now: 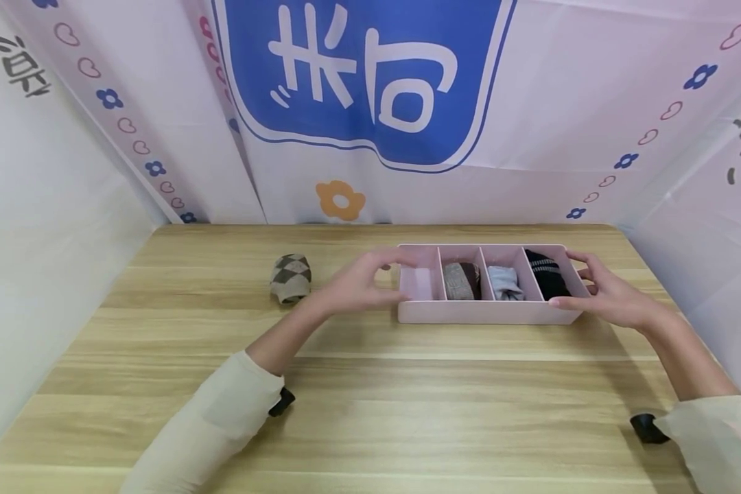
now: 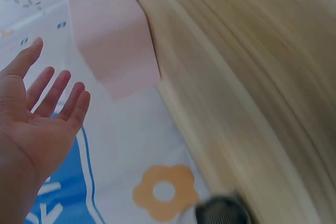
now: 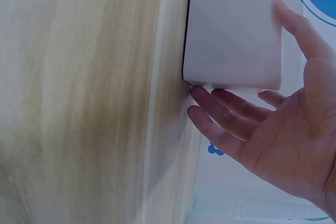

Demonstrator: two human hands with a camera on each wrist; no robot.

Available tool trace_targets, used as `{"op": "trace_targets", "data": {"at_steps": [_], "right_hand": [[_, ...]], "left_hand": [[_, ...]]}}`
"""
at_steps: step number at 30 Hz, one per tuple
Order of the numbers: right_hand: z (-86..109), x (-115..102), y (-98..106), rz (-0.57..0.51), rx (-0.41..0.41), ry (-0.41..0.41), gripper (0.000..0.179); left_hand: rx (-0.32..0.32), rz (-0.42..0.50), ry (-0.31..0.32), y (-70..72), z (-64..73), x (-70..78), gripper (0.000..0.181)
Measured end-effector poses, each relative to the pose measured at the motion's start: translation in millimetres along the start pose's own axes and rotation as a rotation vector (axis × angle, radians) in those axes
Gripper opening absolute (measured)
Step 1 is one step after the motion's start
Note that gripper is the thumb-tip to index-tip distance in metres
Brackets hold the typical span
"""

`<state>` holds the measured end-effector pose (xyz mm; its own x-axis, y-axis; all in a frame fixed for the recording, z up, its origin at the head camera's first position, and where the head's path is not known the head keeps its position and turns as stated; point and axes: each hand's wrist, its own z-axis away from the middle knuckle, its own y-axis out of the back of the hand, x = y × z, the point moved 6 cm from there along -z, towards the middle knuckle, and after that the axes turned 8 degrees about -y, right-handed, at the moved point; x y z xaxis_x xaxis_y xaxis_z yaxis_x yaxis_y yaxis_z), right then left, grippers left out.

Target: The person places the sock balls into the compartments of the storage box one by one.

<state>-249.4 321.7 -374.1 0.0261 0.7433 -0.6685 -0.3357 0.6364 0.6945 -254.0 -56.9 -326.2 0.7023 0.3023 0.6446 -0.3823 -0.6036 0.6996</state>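
A pink divided storage box [image 1: 488,313] stands on the table, its compartments in a row. Rolled socks fill three of them: a grey-and-brown sock [image 1: 462,281], a light blue sock [image 1: 505,283] and a black sock with pale stripes [image 1: 546,276]. The leftmost compartment shows its bare floor. My left hand [image 1: 366,283] is spread at the box's left end; the left wrist view shows its fingers apart from the pink wall. With thumb on the front rim and fingers at the far corner and end wall, my right hand [image 1: 614,291] holds the box's right end.
A rolled argyle sock [image 1: 291,278] lies on the wooden table [image 1: 370,412], left of my left hand. Behind the table hangs a printed white cloth [image 1: 549,103], with white cloth on both sides too. Black devices [image 1: 648,429] sit at both sleeves.
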Motion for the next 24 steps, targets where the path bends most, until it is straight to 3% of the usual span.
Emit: {"op": "trace_targets", "data": {"at_steps": [4, 10, 17, 24], "right_hand": [[-0.7, -1.3, 0.0, 0.002, -0.004, 0.004, 0.102], [-0.7, -1.6, 1.1, 0.008, 0.004, 0.001, 0.102], [-0.7, -2.0, 0.1, 0.0, 0.0, 0.008, 0.103], [-0.1, -1.4, 0.1, 0.001, -0.007, 0.003, 0.103]], "left_hand": [[0.066, -0.035, 0.032, 24.4, 23.3, -6.8, 0.052], [0.157, -0.114, 0.084, 62.1, 64.3, -29.2, 0.054], [0.151, -0.174, 0.223, 89.3, 111.2, -55.6, 0.069], [0.131, -0.179, 0.287, 98.3, 130.8, -75.1, 0.082]]}}
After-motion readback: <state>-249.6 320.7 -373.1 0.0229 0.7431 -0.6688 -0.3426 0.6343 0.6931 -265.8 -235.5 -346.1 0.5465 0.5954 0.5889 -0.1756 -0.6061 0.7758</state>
